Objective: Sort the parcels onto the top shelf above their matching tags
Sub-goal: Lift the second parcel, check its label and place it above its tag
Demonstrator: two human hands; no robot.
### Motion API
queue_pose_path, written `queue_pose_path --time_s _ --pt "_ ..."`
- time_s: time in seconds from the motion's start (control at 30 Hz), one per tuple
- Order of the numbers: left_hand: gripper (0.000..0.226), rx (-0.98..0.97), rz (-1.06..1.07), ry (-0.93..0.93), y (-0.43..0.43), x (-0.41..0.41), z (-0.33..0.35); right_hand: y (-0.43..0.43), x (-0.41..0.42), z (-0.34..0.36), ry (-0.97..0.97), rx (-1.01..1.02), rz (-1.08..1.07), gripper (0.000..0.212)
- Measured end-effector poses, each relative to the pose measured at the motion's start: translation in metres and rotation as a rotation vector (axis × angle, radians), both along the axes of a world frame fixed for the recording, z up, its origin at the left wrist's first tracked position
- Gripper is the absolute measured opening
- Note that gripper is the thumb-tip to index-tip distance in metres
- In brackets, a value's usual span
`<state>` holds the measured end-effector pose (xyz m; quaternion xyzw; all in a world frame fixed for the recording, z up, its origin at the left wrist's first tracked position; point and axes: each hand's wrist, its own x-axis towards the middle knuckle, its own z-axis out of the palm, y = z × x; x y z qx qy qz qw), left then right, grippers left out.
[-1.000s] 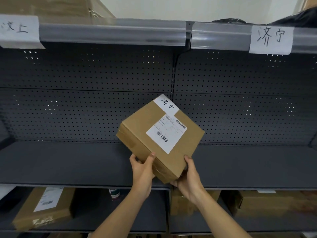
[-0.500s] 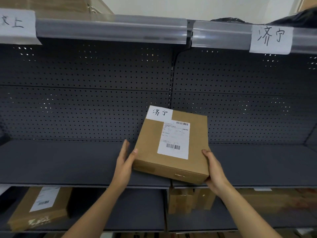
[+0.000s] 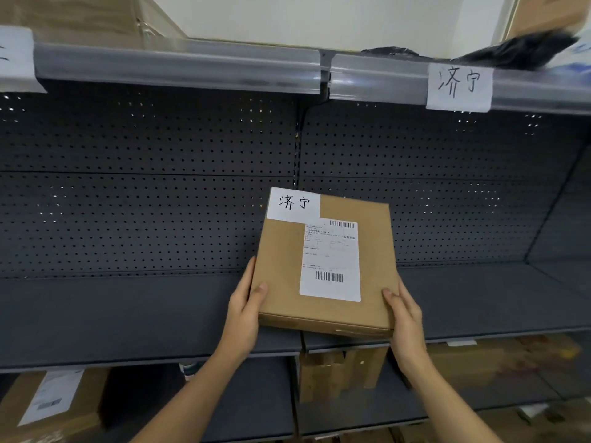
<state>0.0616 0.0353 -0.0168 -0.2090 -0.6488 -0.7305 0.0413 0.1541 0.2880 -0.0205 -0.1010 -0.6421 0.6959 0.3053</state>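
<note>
Left hand (image 3: pixel 244 310) grips the left edge of the parcel (image 3: pixel 281 273), thumb on its top face. Right hand (image 3: pixel 404 318) grips the right near corner, thumb likewise on top. Parcel is held between both hands, flat, above the front of the middle shelf (image 3: pixel 128 314), over the joint between the two bays. Its white tag (image 3: pixel 294 203) matches the shelf tag (image 3: pixel 459 86) on the top shelf rail (image 3: pixel 192 67), up and to the right. Middle shelf is bare either side. A black bag (image 3: pixel 518 52) lies on the top shelf above that tag. Boxes (image 3: pixel 342 369) sit on the shelf below.
</note>
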Motion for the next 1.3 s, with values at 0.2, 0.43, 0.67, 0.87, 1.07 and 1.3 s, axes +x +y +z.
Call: queue_pose_path --time_s 0.2,0.43,0.67,0.87,1.07,1.3 --pt "0.069 -0.077 -0.014 0.206 0.013 0.025 0.019 0.003 0.038 0.010 0.159 0.115 -0.201 0.043" --pt "0.069 -0.087 -0.047 0.421 0.019 0.060 0.045 0.002 0.088 0.037 0.325 0.190 -0.365 0.053" --pt "0.070 0.015 -0.103 0.587 0.032 0.089 0.085 0.011 0.127 0.074 0.489 0.190 -0.460 0.049" --pt "0.076 0.081 -0.124 0.636 0.044 0.094 0.139 0.018 0.137 0.132 0.564 0.203 -0.388 0.054" --pt "0.066 0.166 -0.058 0.582 0.052 0.089 0.209 0.026 0.123 0.211 0.513 0.206 -0.334 0.049" --pt "0.028 0.108 0.029 0.496 0.063 0.081 0.310 0.034 0.092 0.316 0.422 0.065 -0.349 0.021"
